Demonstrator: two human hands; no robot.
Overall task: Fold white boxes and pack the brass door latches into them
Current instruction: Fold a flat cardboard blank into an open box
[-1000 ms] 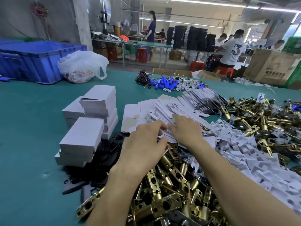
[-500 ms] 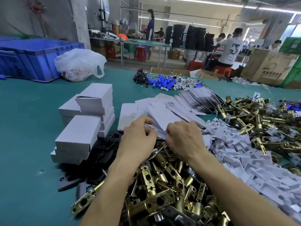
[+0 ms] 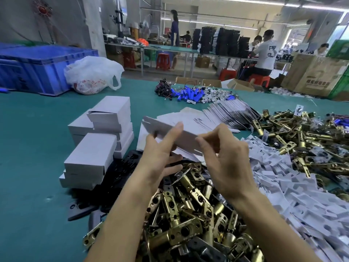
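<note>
A flat white box blank (image 3: 187, 138) is lifted above the table between both hands. My left hand (image 3: 162, 154) holds its left part, fingers stretched along the card. My right hand (image 3: 224, 159) pinches its right end. Below the hands lies a heap of brass door latches (image 3: 188, 210). A spread stack of flat box blanks (image 3: 213, 118) lies just beyond the hands. Folded white boxes (image 3: 98, 140) are stacked to the left.
More brass latches (image 3: 302, 140) are piled at right, with white card inserts (image 3: 283, 186) between the piles. Black parts (image 3: 117, 173) lie by the boxes. Blue cylinders with wires (image 3: 188, 94), a white plastic bag (image 3: 92, 75) and a blue crate (image 3: 37, 67) sit farther back. People work at distant tables.
Both hands were down on the stack of flat blanks; now they have risen toward me with one blank held between them.
</note>
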